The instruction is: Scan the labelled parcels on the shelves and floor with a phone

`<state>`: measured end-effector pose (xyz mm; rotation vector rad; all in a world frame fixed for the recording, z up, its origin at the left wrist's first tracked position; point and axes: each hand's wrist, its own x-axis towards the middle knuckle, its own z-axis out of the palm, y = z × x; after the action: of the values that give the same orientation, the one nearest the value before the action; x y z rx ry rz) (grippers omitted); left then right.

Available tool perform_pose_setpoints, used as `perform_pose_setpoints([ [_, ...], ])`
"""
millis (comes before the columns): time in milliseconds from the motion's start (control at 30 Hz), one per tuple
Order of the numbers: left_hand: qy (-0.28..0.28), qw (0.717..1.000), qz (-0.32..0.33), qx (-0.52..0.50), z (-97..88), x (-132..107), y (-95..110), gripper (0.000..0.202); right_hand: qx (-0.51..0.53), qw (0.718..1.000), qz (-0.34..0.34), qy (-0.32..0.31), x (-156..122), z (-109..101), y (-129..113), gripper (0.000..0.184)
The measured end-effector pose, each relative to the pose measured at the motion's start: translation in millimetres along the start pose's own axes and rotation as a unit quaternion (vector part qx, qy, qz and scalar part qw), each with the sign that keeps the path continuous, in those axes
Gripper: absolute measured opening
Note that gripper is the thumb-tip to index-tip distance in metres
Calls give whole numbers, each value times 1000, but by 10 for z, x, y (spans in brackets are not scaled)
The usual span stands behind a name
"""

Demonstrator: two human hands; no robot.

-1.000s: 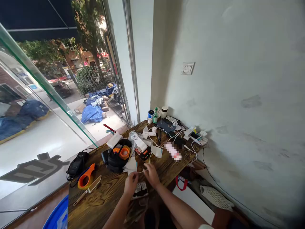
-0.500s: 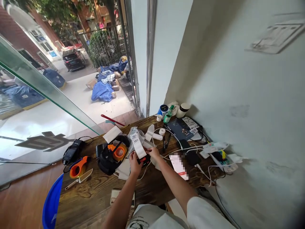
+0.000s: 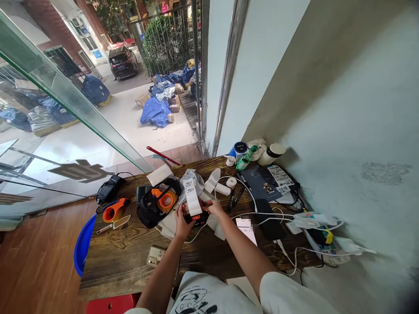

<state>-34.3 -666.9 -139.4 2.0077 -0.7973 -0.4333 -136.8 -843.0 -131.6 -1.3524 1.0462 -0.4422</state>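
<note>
Both my hands are closed round a small black and orange label printer [image 3: 196,216] near the middle of the wooden table [image 3: 131,257]. My left hand [image 3: 180,220] grips its left side. On the printer's right side, my right hand [image 3: 216,208] keeps its fingers curled over the edge. A white strip of printed labels [image 3: 191,195] with numbers on it rises out of the printer and curls away from me. White paper [image 3: 170,226] lies under the printer. A white cable [image 3: 196,235] runs across the table below it.
To the left lie a black bag with orange tape [image 3: 157,205], an orange tape dispenser [image 3: 114,211], a knife [image 3: 114,224] and a phone [image 3: 155,256]. To the right lie a power strip [image 3: 324,244], cables, a dark phone [image 3: 266,218] and bottles [image 3: 244,159]. A blue bin [image 3: 81,244] stands at the table's left.
My hands went from a white cable near the table edge forward to the printer and closed on it. The view has swung downward and to the left.
</note>
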Motion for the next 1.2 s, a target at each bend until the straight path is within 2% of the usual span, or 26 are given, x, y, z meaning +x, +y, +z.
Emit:
perform_pose_setpoints([
  [67, 31, 998, -58, 12, 25, -28, 15, 84, -42, 999, -2, -18, -44, -32, -33, 31],
  [133, 37, 994, -106, 19, 32, -42, 41, 69, -76, 996, -17, -31, -115, -48, -69, 29],
  [267, 22, 994, -102, 24, -7, 12, 132, 43, -114, 991, -56, -39, -197, 14, -193, 23],
  [433, 32, 993, -117, 3, 12, 196, 219, 44, -144, 986, -82, -26, 102, 238, -454, 27],
  [567, 38, 986, -156, -50, 93, 283, 249, 38, -138, 982, -87, -91, 341, 327, -602, 23],
  [667, 36, 978, -177, -108, 111, 234, 306, 34, -101, 981, -101, -129, 266, 220, -606, 24],
  [767, 39, 969, -181, -161, 72, 109, 390, 34, -40, 981, -107, -157, 21, 11, -521, 29],
  [900, 15, 956, -175, -237, 23, -27, 505, 30, 61, 982, -72, -165, -290, -208, -371, 32],
  [1033, -45, 926, -188, -326, 68, -16, 617, 44, 151, 978, -16, -142, -423, -227, -291, 34],
  [1200, -78, 915, -183, -352, 117, 77, 743, 47, 249, 963, 45, -88, -440, -167, -311, 41],
])
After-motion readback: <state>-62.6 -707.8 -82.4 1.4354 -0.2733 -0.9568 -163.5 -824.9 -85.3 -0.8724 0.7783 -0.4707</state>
